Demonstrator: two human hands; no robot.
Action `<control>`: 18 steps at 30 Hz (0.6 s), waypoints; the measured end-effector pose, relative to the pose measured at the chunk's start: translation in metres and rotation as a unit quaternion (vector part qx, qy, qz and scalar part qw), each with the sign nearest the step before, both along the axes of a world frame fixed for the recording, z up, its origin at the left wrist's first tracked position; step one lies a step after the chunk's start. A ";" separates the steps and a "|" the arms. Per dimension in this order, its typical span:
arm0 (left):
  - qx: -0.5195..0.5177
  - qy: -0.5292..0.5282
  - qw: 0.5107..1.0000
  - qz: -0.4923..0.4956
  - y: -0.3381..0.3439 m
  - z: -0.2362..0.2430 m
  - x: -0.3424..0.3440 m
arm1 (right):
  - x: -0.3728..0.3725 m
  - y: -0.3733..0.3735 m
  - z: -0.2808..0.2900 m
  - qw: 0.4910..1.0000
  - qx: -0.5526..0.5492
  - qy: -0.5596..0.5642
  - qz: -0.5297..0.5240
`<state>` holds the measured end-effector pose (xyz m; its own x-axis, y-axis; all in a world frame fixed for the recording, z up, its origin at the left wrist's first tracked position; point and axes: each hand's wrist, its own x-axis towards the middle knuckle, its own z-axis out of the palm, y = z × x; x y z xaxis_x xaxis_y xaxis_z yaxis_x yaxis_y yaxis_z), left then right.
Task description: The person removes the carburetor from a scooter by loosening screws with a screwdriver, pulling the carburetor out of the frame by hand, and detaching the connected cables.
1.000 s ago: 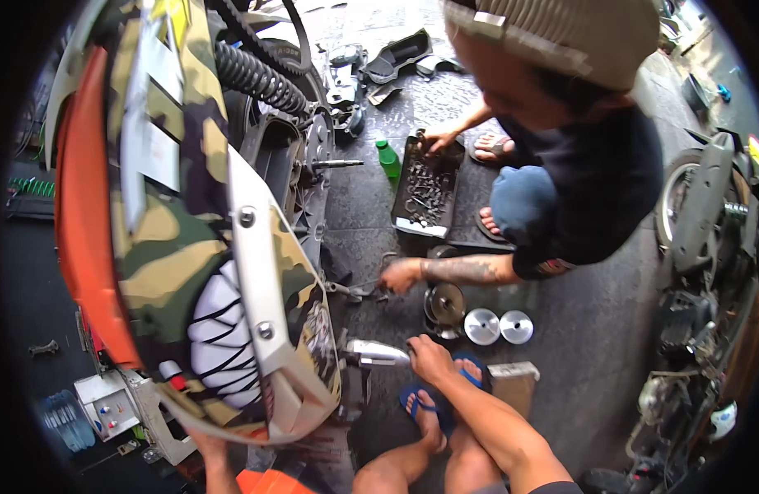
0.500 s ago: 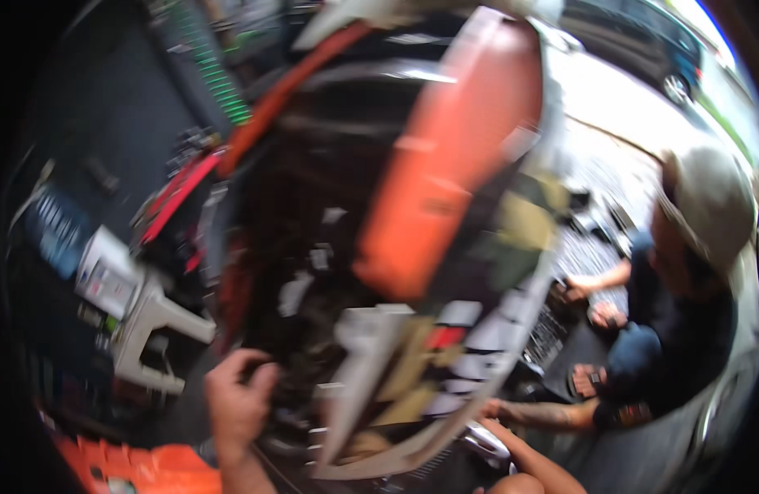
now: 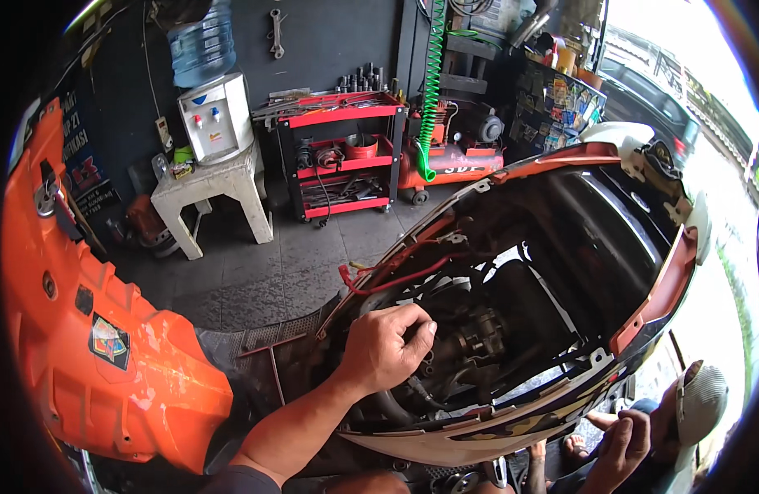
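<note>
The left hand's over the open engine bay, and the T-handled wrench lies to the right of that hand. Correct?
No: in the head view, the T-handled wrench lies to the left of the left hand. That hand is over the open engine bay.

Strong daylight comes in from the right, bleaching the street [image 3: 729,247] nearly to white, while the wall [image 3: 338,53] sits in dim shade and the floor [image 3: 231,288] takes only a dull grey sheen. Glossy highlights fleck the orange panel [image 3: 140,370], a pale streak of glare crosses the black tub [image 3: 585,235], and the engine [image 3: 482,333] sinks into deep shadow. The left hand [image 3: 387,350] is fairly sharp, but toward the black fisheye rim straight edges bow, detail softens and bluish fringes tint the upper right.
</note>
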<state>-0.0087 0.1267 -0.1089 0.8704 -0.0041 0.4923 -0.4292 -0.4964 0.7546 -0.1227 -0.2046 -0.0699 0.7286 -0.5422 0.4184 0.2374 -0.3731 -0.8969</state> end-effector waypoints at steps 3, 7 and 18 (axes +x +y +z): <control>-0.058 -0.021 0.998 -0.016 0.003 0.002 -0.001 | 0.006 -0.014 0.024 0.992 -0.100 -0.053 0.060; -0.070 0.001 0.997 0.018 0.011 -0.009 -0.005 | 0.082 0.039 0.086 0.949 -0.288 -0.087 0.094; -0.089 0.091 0.977 0.168 0.025 -0.114 -0.177 | 0.198 0.010 0.072 0.903 -0.384 0.027 0.191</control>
